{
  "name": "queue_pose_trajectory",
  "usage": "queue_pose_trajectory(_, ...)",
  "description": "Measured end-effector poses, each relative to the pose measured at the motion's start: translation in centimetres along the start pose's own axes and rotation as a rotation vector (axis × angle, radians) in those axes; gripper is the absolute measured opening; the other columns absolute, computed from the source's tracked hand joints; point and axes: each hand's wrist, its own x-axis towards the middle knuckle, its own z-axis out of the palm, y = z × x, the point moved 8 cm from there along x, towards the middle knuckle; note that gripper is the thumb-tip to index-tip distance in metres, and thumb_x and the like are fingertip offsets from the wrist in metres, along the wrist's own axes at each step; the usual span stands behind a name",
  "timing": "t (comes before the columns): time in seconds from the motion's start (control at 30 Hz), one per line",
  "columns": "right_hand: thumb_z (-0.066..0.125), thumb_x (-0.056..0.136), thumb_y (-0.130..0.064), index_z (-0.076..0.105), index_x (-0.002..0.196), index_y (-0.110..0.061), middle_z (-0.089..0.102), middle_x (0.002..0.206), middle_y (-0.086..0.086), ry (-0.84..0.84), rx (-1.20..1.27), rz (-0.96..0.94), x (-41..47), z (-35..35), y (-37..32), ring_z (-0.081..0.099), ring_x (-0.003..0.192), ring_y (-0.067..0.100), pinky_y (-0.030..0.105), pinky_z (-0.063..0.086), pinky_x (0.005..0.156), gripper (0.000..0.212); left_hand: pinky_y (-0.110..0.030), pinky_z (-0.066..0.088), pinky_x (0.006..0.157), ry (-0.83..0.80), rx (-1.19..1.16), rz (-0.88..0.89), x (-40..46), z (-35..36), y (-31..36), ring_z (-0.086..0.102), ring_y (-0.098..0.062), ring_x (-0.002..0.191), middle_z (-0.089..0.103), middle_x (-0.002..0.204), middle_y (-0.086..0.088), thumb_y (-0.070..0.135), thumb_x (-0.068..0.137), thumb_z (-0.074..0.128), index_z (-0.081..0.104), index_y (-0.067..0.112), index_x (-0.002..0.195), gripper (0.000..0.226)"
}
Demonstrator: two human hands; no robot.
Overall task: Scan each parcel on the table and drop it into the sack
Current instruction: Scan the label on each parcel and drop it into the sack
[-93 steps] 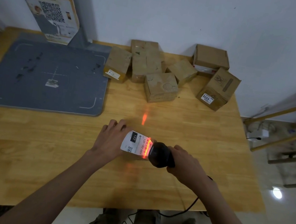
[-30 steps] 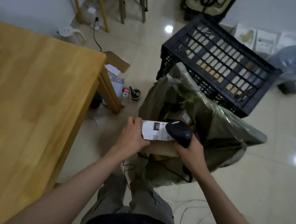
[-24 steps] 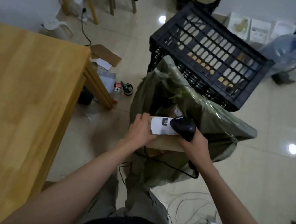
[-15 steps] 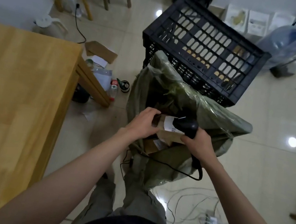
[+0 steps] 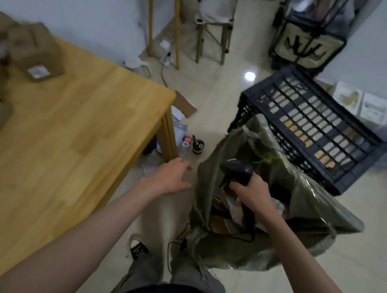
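Several brown cardboard parcels (image 5: 223,222) w/ white labels, approx. 3–4, in olive sack (image 5: 304,203). Right hand (image 5: 249,192) grips black scanner (image 5: 236,169); left hand (image 5: 170,176) empty, fingers spread. More blurred boxes (image 5: 34,51) on tabletop (image 5: 61,146).

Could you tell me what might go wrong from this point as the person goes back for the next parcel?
The black scanner cable droops across the green woven sack mouth and may snag. A second black cable loops by the black sneaker, a possible trip. The empty left hand swings near the wooden table corner.
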Motion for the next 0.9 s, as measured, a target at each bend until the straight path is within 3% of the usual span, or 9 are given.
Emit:
queue_pose_trajectory(0.13, 0.065, 0.090, -0.017, 0.057, 0.122, -0.017, 0.066, 0.104, 0.006, -0.056, -0.020, -0.072, 0.0, 3.3, -6.2, 0.065, 0.089, 0.020, 0.029, 0.051, 0.068, 0.034, -0.032, 0.040, 0.101, 0.061, -0.036, -0.105, -3.9, -2.6, -5.2, 0.049, -0.021, 0.128, 0.047, 0.139, -0.004, 0.036, 0.088, 0.069, 0.049, 0.018, 0.140, 0.058)
queue_pose_trajectory(0.23, 0.065, 0.089, -0.015, 0.061, 0.111, -0.014, 0.066, 0.095, 0.005, -0.098, -0.021, -0.141, -0.6, 6.1, -10.9, 0.064, 0.079, 0.016, 0.025, 0.051, 0.060, 0.022, -0.030, 0.041, 0.093, 0.118, -0.076, -0.180, -6.8, -4.3, -9.5, 0.053, -0.023, 0.122, 0.055, 0.130, -0.005, 0.033, 0.084, 0.070, 0.056, 0.016, 0.133, 0.053)
queue_pose_trajectory(0.33, 0.064, 0.090, -0.009, 0.063, 0.097, -0.013, 0.064, 0.082, 0.004, -0.132, -0.027, -0.239, -1.9, 9.1, -15.6, 0.060, 0.071, 0.013, 0.014, 0.048, 0.052, 0.008, -0.031, 0.040, 0.097, 0.145, -0.107, -0.247, -9.9, -5.5, -14.0, 0.050, -0.023, 0.125, 0.052, 0.133, -0.005, 0.033, 0.086, 0.068, 0.053, 0.018, 0.135, 0.053)
queue_pose_trajectory(0.47, 0.063, 0.084, -0.012, 0.065, 0.098, -0.007, 0.069, 0.086, 0.014, -0.202, -0.099, -0.323, -3.7, 13.8, -21.2, 0.069, 0.082, 0.031, 0.046, 0.059, 0.076, 0.014, -0.035, 0.044, 0.099, 0.190, -0.129, -0.332, -14.1, -6.8, -19.7, 0.049, -0.021, 0.124, 0.047, 0.139, -0.002, 0.038, 0.089, 0.067, 0.048, 0.022, 0.139, 0.056)
queue_pose_trajectory(0.5, 0.064, 0.083, -0.012, 0.064, 0.097, -0.007, 0.068, 0.086, 0.014, -0.217, -0.108, -0.342, -4.0, 15.0, -22.5, 0.068, 0.084, 0.032, 0.048, 0.058, 0.078, 0.015, -0.037, 0.044, 0.100, 0.203, -0.134, -0.352, -15.1, -7.2, -21.1, 0.049, -0.021, 0.125, 0.047, 0.139, -0.001, 0.039, 0.089, 0.067, 0.048, 0.022, 0.139, 0.056)
queue_pose_trajectory(0.63, 0.064, 0.087, -0.011, 0.061, 0.093, -0.005, 0.058, 0.077, 0.007, -0.296, -0.163, -0.404, -5.6, 20.1, -27.5, 0.057, 0.070, 0.020, 0.034, 0.050, 0.065, 0.009, -0.040, 0.047, 0.098, 0.252, -0.153, -0.433, -19.4, -8.5, -26.4, 0.051, -0.021, 0.122, 0.045, 0.140, 0.000, 0.042, 0.089, 0.067, 0.047, 0.025, 0.139, 0.056)
queue_pose_trajectory(0.7, 0.064, 0.089, -0.010, 0.063, 0.103, -0.003, 0.063, 0.086, 0.012, -0.337, -0.158, -0.411, -6.3, 22.7, -29.5, 0.064, 0.078, 0.026, 0.040, 0.061, 0.072, 0.016, -0.039, 0.047, 0.097, 0.271, -0.158, -0.468, -21.6, -9.1, -29.0, 0.051, -0.020, 0.122, 0.045, 0.141, 0.000, 0.042, 0.090, 0.066, 0.046, 0.024, 0.140, 0.057)
queue_pose_trajectory(0.77, 0.065, 0.089, -0.010, 0.064, 0.107, -0.006, 0.068, 0.096, 0.014, -0.354, -0.176, -0.435, -7.1, 25.3, -31.6, 0.069, 0.089, 0.031, 0.048, 0.062, 0.079, 0.019, -0.037, 0.047, 0.096, 0.286, -0.173, -0.504, -23.6, -9.6, -31.7, 0.051, -0.020, 0.121, 0.044, 0.141, 0.000, 0.043, 0.091, 0.066, 0.046, 0.024, 0.141, 0.057)
queue_pose_trajectory(0.9, 0.066, 0.088, -0.011, 0.062, 0.096, -0.010, 0.066, 0.084, 0.007, -0.382, -0.252, -0.538, -8.9, 30.4, -35.4, 0.067, 0.077, 0.025, 0.052, 0.061, 0.080, 0.008, -0.034, 0.047, 0.094, 0.341, -0.199, -0.582, -27.8, -10.4, -36.4, 0.050, -0.019, 0.124, 0.044, 0.141, 0.002, 0.043, 0.090, 0.066, 0.046, 0.025, 0.140, 0.057)
